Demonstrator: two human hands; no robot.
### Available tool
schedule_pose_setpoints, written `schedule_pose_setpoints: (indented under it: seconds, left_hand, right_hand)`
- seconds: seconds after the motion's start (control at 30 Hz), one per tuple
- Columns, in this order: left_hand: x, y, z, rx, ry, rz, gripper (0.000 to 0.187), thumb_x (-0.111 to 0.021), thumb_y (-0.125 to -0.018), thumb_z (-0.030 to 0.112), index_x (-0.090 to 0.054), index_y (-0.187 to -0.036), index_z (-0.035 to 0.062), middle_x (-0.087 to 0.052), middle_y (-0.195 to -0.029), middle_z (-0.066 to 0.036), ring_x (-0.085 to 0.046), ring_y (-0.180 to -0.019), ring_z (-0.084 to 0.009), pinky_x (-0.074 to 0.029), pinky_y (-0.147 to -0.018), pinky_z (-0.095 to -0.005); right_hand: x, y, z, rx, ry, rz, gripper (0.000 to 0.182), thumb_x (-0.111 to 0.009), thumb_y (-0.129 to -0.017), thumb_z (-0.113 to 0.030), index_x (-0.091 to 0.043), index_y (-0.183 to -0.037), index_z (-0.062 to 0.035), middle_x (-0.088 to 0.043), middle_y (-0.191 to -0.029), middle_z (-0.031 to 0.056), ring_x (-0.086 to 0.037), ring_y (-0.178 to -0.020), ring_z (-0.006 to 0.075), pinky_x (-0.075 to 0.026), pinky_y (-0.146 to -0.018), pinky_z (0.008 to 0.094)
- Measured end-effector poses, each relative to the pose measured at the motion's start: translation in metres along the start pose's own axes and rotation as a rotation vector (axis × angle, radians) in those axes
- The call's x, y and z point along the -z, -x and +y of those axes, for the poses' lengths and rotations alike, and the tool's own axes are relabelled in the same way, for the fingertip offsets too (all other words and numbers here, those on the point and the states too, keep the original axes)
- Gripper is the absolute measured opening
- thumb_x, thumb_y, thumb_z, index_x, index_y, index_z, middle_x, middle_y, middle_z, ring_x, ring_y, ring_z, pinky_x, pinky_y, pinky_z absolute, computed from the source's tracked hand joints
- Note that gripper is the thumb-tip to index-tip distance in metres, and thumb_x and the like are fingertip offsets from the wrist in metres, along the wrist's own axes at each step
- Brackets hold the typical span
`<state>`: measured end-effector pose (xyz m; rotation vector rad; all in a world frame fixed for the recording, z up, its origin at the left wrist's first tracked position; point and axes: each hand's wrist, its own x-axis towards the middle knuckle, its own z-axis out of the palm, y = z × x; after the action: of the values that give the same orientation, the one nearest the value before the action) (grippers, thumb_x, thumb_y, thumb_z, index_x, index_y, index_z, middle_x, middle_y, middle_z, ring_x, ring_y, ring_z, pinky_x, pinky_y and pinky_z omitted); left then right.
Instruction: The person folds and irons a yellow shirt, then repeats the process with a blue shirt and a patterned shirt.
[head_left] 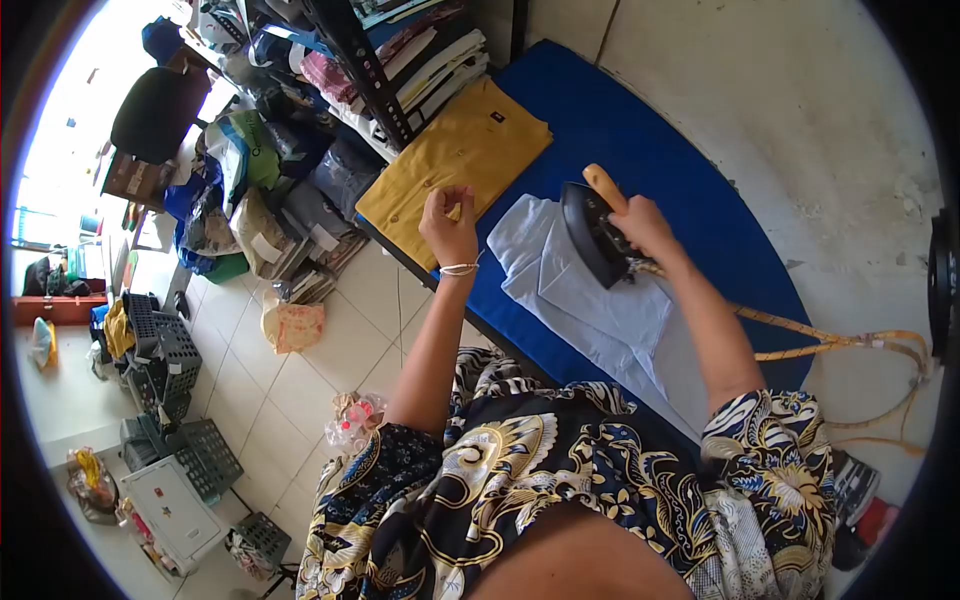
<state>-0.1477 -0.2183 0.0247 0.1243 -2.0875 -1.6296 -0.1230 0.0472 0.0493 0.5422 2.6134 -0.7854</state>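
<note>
A light blue garment (pixel 600 300) lies partly folded on the blue ironing surface (pixel 660 150). My right hand (pixel 645 228) is wrapped round the wooden handle of a black iron (pixel 592 235), which is over the upper part of the garment. Beside it, a folded mustard-yellow shirt (pixel 455 165) rests on the same surface. My left hand (pixel 449 222) is raised over the yellow shirt's near edge, its fingers curled in; whether anything is between them cannot be made out. A white band circles the left wrist.
A striped cord (pixel 800 330) runs from the iron to the right wall. A black metal rack (pixel 365 75) with stacked clothes (pixel 440 65) stands beyond the yellow shirt. Bags (pixel 240 160), crates (pixel 165 345) and a plastic bag (pixel 355 420) are on the left, over tiled floor (pixel 350 370).
</note>
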Motion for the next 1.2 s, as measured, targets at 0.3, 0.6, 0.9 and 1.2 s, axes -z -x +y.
schedule_pose_setpoints:
  seconds: [0.3,0.6,0.9,1.2]
  left_hand:
    - [-0.022,0.048,0.061,-0.368,-0.23,-0.157,0.007,-0.061,-0.072,0.005,-0.055,-0.072,0.0009,-0.056,-0.07,-0.01,-0.055,-0.065,-0.0248,-0.042,-0.06,-0.031]
    - [-0.14,0.283,0.064,-1.107,-0.237,-1.358,0.048,-0.057,-0.077,0.031,-0.046,-0.118,0.0093,-0.038,-0.129,-0.01,-0.026,-0.126,-0.0239,-0.023,-0.1,-0.0473]
    - [-0.128,0.347,0.055,-1.125,-0.479,-1.521,0.059,-0.05,-0.08,0.04,-0.034,-0.129,0.0118,-0.022,-0.139,-0.007,-0.015,-0.13,-0.0222,-0.012,-0.101,-0.0528]
    - [-0.138,0.239,0.086,0.739,0.795,-1.442,0.067,-0.037,-0.08,0.061,-0.034,-0.128,0.0147,-0.04,-0.127,-0.008,-0.04,-0.115,-0.0196,-0.037,-0.088,-0.0369]
  right_hand:
    - [0.1,0.033,0.237,-0.156,0.016,0.254,0.035,-0.064,-0.068,-0.022,-0.057,-0.092,0.0021,-0.06,-0.067,0.0143,-0.06,-0.061,0.0292,-0.045,-0.052,0.0358]
    - [-0.046,0.275,0.296,-0.123,0.038,0.974,0.074,-0.07,-0.062,-0.011,-0.033,-0.126,-0.0046,-0.039,-0.12,0.0162,-0.037,-0.112,0.0339,-0.027,-0.093,0.0453]
    - [-0.133,0.325,0.355,-1.005,-1.757,1.263,0.046,-0.066,-0.069,-0.006,-0.04,-0.107,0.0034,-0.052,-0.07,0.006,-0.049,-0.047,0.0138,-0.039,-0.039,0.0237]
    - [-0.019,0.286,0.169,-0.031,-0.565,1.048,0.023,-0.059,-0.073,-0.008,-0.055,-0.094,0.0015,-0.056,-0.063,0.0056,-0.051,-0.045,0.017,-0.041,-0.043,0.0274]
